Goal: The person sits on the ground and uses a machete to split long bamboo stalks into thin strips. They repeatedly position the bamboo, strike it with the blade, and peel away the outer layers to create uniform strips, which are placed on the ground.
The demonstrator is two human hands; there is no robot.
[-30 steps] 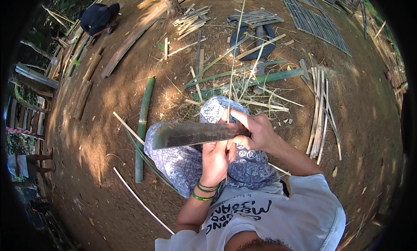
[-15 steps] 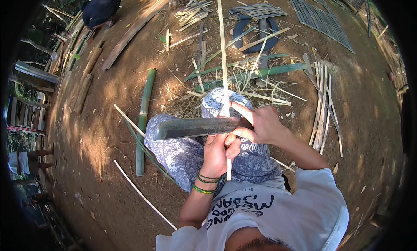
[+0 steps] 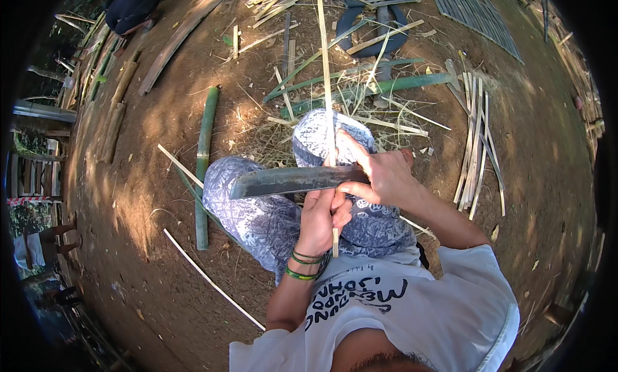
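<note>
A long, thin bamboo strip runs upright through the middle of the picture, passing over my knee and down between my hands toward my shirt. My left hand, with green bands at its wrist, is closed around the strip just below the blade. A machete lies crosswise over the strip, its broad dark blade pointing left. My right hand grips the machete at its handle end, thumb and forefinger stretched toward the strip. The handle is mostly hidden in that hand.
A green bamboo pole lies left of my knees, near a loose strip. Ahead are a green bamboo length, shavings and a black tyre. Bundled strips lie right. Another person bends at far left.
The view has shifted a little, so the ground items sit higher and farther left. Both hands keep their grips, and the machete still crosses the strip.
</note>
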